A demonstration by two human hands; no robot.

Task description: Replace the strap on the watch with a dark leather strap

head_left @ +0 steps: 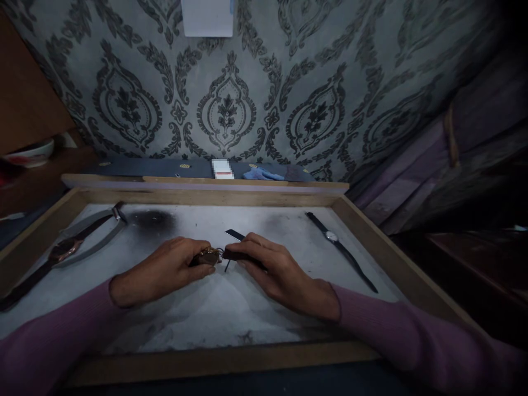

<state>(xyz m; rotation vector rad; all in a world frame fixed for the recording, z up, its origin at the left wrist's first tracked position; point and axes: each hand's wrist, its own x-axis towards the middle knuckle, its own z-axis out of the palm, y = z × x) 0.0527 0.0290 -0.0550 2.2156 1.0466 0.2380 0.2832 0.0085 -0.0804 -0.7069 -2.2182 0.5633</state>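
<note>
My left hand [167,268] is closed, with thumb and fingers pinching a small gold-coloured wristwatch [209,257] by its case. My right hand [284,273] is closed on a dark watch strap [242,256], its end close against the watch case. Whether strap and case are joined there I cannot tell. Beyond the right fingers shows a flat, light-edged strip [234,235], partly hidden by that hand. A thin dark piece [227,265] points down below the gap between the hands. Both hands are over the middle of a shallow wooden tray [231,360] with a whitish bottom.
At the tray's left lie a brown-strapped watch [66,248] and grey-handled pincers [120,213]. A black-strapped watch [331,236] lies at the right. Behind the rim are a blue cloth [264,174] and a small white box [223,169]. Patterned wall rises behind.
</note>
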